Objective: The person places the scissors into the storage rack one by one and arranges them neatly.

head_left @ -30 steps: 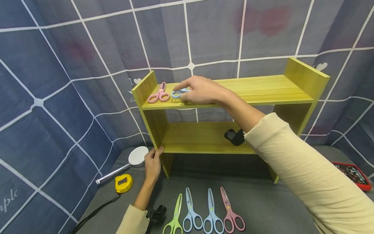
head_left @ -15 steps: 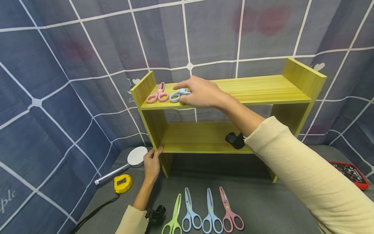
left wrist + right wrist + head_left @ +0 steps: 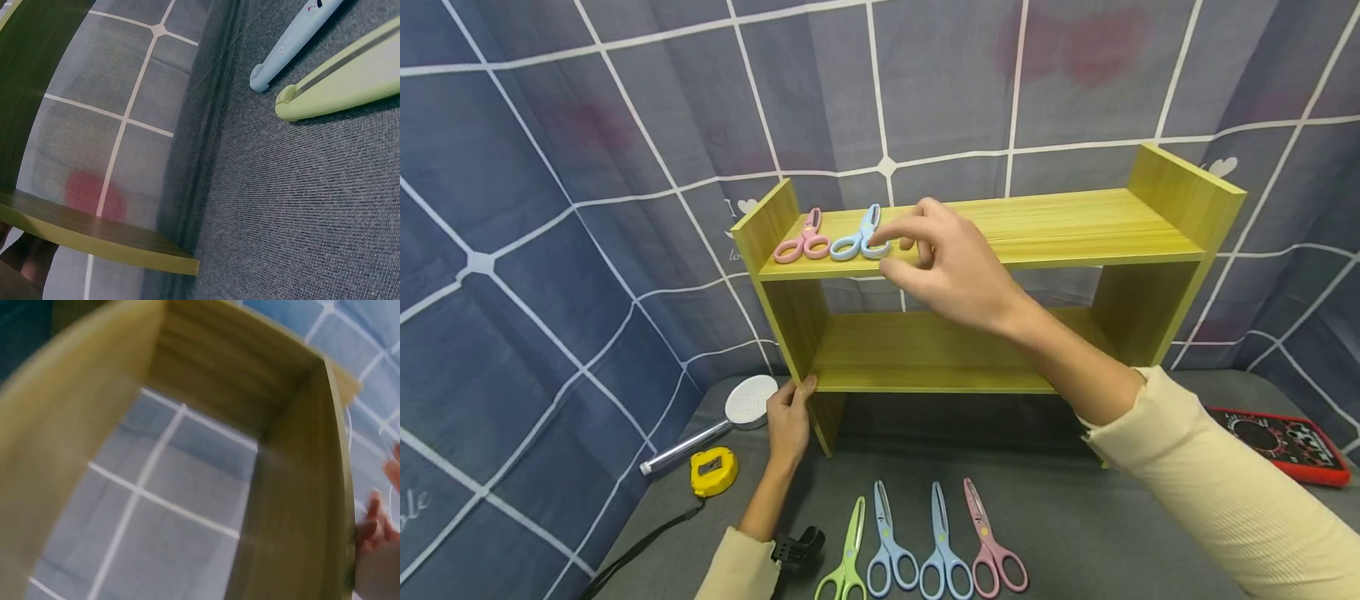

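**Scissors on the top shelf, one hand just off them**

A blue-grey cloth with a white grid hangs behind a grey felt table [image 3: 1075,517], on which stands a yellow-green wooden shelf unit [image 3: 1075,225]. On its top board, at the left end, lie a pink pair of scissors [image 3: 803,240] and, just beside it, a light-blue pair of scissors [image 3: 859,238]. The right hand [image 3: 951,271] hovers just right of the blue pair, fingers loosely curled and holding nothing; whether a fingertip touches the handle I cannot tell. The left hand [image 3: 790,417] grips the unit's left upright near the lower board.

Risk, as I judge it: both pairs lie near the front edge, so a careless brush from the right hand could knock one off. Were the left hand to let go, a bump could shift the light unit.

The head view alone shows the four scissors [image 3: 925,542] in a row on the felt, the shower head [image 3: 752,402], the yellow tape measure [image 3: 715,471] and a red-edged item [image 3: 1285,442]. The left wrist view adds a close look at blunt blue and green blade tips [image 3: 294,94]; the right wrist view shows only blurred shelf boards from below and fingertips at the edge.
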A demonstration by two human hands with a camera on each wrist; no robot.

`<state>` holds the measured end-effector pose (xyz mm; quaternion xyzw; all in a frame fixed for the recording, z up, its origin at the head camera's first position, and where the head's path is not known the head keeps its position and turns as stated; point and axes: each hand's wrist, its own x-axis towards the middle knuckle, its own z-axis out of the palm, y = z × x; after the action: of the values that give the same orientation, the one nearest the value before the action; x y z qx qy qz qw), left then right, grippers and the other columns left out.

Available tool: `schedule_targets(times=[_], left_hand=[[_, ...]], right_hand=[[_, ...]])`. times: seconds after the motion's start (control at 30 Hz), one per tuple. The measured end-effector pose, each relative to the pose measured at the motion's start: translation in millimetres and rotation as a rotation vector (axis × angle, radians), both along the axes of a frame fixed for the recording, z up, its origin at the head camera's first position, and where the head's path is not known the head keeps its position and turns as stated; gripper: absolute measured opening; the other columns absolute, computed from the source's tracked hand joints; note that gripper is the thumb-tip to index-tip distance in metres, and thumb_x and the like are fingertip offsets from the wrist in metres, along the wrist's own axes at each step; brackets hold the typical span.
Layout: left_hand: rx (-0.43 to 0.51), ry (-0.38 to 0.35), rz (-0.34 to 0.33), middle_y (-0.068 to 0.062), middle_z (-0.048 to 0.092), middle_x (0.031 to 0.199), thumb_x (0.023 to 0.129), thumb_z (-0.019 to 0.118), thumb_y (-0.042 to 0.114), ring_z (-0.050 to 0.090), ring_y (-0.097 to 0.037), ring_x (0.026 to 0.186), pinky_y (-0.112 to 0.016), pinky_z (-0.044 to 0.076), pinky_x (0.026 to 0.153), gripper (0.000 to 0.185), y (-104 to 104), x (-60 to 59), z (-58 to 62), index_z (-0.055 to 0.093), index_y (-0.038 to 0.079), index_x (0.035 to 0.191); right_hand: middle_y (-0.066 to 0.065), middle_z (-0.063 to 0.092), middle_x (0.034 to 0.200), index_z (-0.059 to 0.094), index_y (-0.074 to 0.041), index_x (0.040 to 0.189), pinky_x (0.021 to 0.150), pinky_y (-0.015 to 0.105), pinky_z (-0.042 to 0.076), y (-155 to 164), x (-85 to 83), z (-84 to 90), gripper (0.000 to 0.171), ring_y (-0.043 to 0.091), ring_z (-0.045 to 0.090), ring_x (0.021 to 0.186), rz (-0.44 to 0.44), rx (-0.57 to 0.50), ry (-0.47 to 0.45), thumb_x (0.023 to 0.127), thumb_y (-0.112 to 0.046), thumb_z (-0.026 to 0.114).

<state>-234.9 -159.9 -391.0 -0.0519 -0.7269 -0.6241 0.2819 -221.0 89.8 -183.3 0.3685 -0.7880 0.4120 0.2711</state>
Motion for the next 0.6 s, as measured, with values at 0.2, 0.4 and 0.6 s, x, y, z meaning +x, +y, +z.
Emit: schedule_targets(times=[0.2, 0.4, 0.6], left_hand=[[0.000, 0.012, -0.003, -0.013, 0.069, 0.092, 0.092, 0.059, 0.003, 0.057, -0.003, 0.085, -0.021, 0.043, 0.083, 0.022, -1, -0.4, 0.3, 0.069, -0.015, 0.099], [-0.010, 0.024, -0.013, -0.026, 0.068, 0.098, 0.093, 0.058, 0.003, 0.058, -0.002, 0.087, -0.021, 0.043, 0.083, 0.023, 0, -0.6, -0.7, 0.069, -0.016, 0.102], [-0.003, 0.034, -0.011, -0.028, 0.067, 0.100, 0.092, 0.058, 0.001, 0.058, -0.002, 0.087, -0.020, 0.043, 0.083, 0.023, 0, -0.1, -2.3, 0.068, -0.016, 0.103]], right_hand=[[0.001, 0.054, 0.082, 0.073, -0.004, 0.095, 0.055, 0.023, 0.036, 15, 35.3, -74.9, 0.015, 0.011, 0.042, 0.063, -0.004, -0.119, 0.269, 0.084, -0.001, 0.063], [-0.011, 0.051, 0.099, 0.069, -0.016, 0.115, 0.058, 0.022, 0.043, 39, 77.8, -173.8, 0.030, 0.003, 0.046, 0.073, -0.052, 0.093, -0.039, 0.087, -0.008, 0.070], [-0.011, 0.036, 0.092, 0.058, -0.029, 0.132, 0.049, 0.022, 0.033, 67, 115.5, -256.9, 0.047, 0.000, 0.037, 0.067, -0.047, 0.462, -0.419, 0.090, -0.050, 0.065]])
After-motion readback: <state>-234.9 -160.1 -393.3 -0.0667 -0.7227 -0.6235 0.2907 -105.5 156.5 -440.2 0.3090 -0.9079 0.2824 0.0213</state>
